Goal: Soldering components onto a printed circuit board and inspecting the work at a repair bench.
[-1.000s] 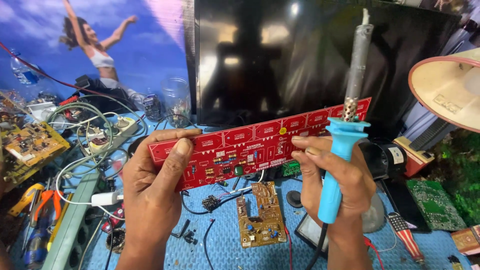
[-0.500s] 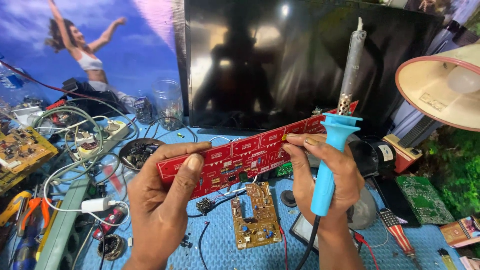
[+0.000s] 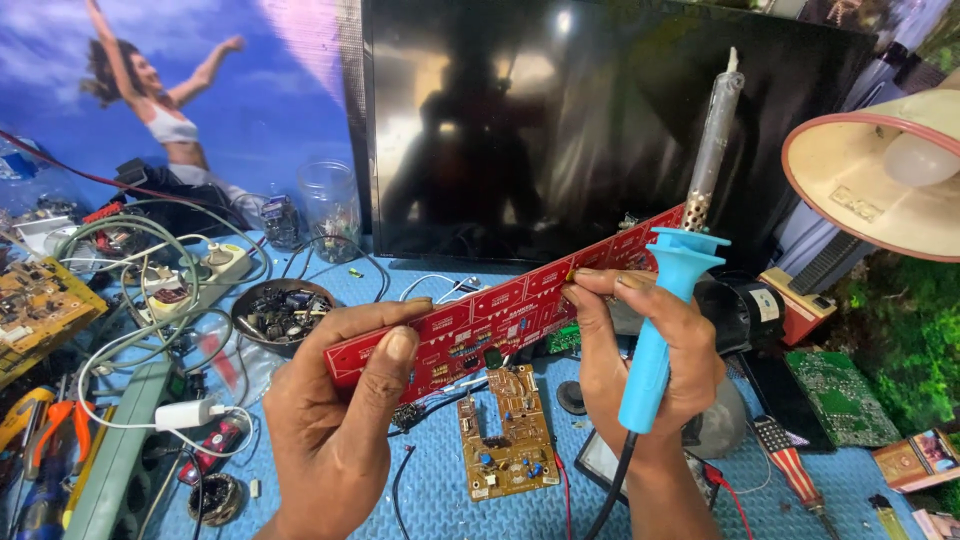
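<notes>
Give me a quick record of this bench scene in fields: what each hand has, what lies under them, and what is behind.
left hand: grips the long red circuit board at its left end
right hand: pinches the board's upper edge and holds a blue-handled soldering iron, tip up
below: small tan circuit board on the blue mat
behind: dark screen
right: desk lamp
left: bowl of parts

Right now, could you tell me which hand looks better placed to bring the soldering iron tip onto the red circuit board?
Right, probably: the right hand already grips the soldering iron against the red circuit board, while the left hand only steadies the board's other end.
</notes>
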